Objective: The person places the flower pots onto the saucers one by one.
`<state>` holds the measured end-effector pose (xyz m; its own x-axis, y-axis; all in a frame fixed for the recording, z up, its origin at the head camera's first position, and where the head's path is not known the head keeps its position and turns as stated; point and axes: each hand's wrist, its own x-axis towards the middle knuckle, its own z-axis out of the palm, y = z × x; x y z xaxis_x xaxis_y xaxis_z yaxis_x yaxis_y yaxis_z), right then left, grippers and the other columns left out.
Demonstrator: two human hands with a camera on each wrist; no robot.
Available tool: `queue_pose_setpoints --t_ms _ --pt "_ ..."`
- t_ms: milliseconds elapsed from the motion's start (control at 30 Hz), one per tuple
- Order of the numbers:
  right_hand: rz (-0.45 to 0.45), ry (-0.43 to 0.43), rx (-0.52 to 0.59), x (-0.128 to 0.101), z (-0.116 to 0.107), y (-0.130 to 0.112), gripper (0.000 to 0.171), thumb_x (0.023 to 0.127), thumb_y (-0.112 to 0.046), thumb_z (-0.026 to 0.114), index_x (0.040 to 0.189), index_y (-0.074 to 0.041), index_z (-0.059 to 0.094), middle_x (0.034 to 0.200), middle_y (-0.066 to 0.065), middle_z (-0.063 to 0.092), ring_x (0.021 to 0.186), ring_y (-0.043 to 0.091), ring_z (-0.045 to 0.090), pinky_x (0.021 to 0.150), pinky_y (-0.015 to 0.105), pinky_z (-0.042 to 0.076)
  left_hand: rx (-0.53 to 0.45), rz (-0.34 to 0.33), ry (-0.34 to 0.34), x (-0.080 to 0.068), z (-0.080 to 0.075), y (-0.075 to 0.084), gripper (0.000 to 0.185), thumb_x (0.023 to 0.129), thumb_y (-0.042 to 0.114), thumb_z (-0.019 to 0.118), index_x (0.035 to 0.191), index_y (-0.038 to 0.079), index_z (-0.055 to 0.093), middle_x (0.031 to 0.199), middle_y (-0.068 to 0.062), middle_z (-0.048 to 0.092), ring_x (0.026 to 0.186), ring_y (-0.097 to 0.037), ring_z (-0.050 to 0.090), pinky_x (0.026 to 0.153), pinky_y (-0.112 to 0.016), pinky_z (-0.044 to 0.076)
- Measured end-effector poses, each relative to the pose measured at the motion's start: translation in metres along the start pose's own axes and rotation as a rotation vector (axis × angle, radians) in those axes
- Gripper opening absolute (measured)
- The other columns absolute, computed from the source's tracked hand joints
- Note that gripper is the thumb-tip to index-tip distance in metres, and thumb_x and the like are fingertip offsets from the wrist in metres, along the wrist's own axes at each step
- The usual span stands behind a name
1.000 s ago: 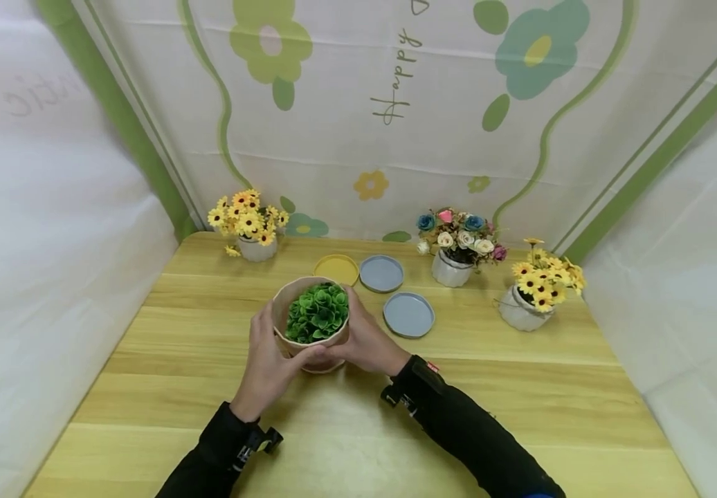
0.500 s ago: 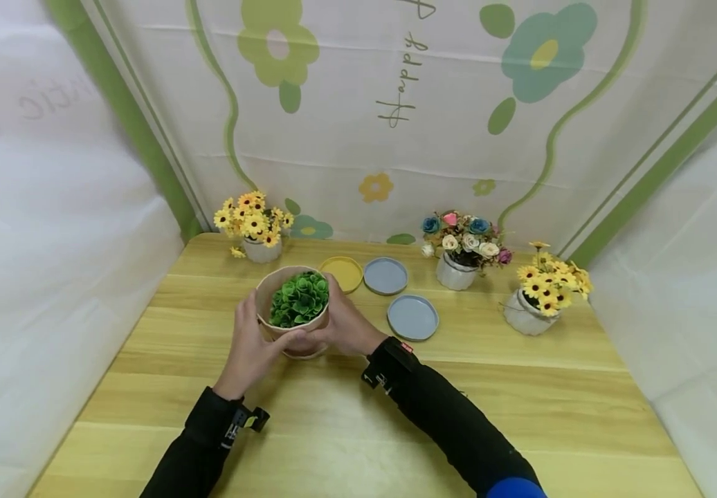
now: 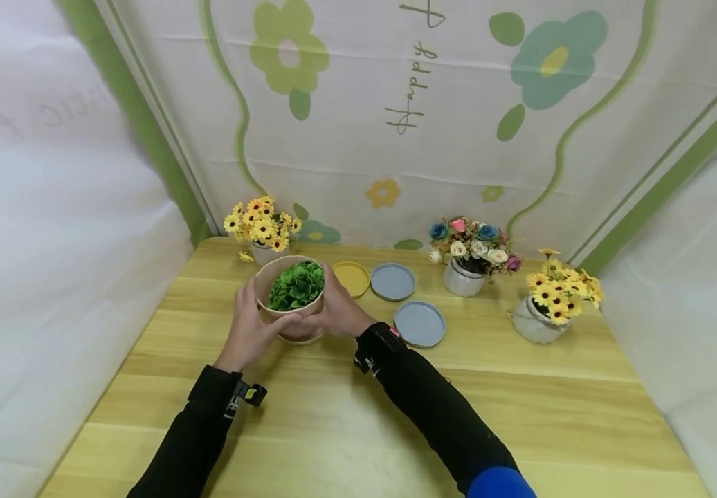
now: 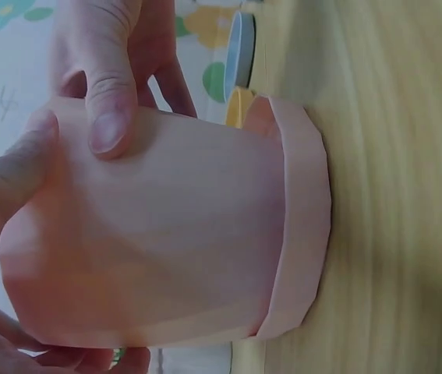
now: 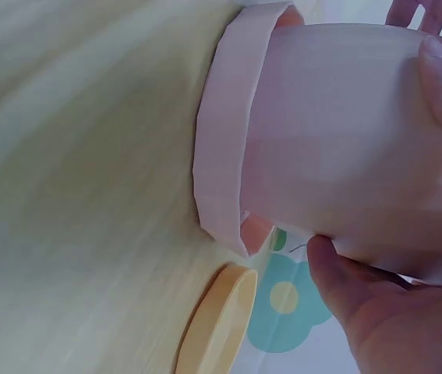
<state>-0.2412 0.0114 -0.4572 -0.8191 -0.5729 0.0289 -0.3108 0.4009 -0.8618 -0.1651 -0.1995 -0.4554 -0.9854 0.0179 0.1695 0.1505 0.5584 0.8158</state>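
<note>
Left of centre: left hand [image 3: 246, 329] and right hand [image 3: 342, 304] curl round pink pot [image 4: 174, 234], base inside pink saucer [image 4: 308, 218]. Seemingly seating step; next calls for level release.

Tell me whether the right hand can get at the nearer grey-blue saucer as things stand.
Probably not right now: the right hand grips the pink pot along with the left hand. Once free, it likely could: nothing visible covers the nearer grey-blue saucer.

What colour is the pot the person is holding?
Pale pink; the pot shows best in the left wrist view.
</note>
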Motion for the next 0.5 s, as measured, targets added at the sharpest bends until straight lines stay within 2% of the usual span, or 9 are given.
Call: queue_pose_setpoints --t_ms 67,233,500 --pt "-0.023 0.001 0.026 0.007 -0.002 0.002 0.116 0.092 -0.028 0.083 0.17 -0.022 -0.003 0.177 0.003 0.018 0.164 0.019 0.024 0.132 0.034 0.03 0.0 -0.011 -0.006 0.006 -0.001 -0.001 0.116 0.094 0.049 0.079 0.171 0.015 -0.001 0.173 -0.024 0.01 0.161 -0.043 0.018 0.13 -0.059 0.031" --pt "-0.047 -0.007 0.025 0.022 -0.008 0.006 0.112 0.094 -0.029 0.081 0.17 -0.022 -0.001 0.177 0.001 0.018 0.164 0.017 0.024 0.133 0.033 0.028 -0.01 -0.027 -0.031 0.022 -0.003 -0.005 0.117 0.094 0.052 0.077 0.171 0.017 -0.005 0.175 -0.023 0.003 0.163 -0.042 0.012 0.131 -0.059 0.028" --pt "-0.019 0.022 0.013 0.035 -0.019 0.008 0.116 0.093 -0.028 0.082 0.17 -0.019 -0.004 0.178 0.002 0.016 0.165 0.019 0.022 0.133 0.034 0.028 -0.031 -0.008 -0.046 0.046 -0.001 -0.01 0.115 0.095 0.051 0.076 0.171 0.021 -0.005 0.177 -0.02 -0.001 0.165 -0.04 0.007 0.134 -0.058 0.023"
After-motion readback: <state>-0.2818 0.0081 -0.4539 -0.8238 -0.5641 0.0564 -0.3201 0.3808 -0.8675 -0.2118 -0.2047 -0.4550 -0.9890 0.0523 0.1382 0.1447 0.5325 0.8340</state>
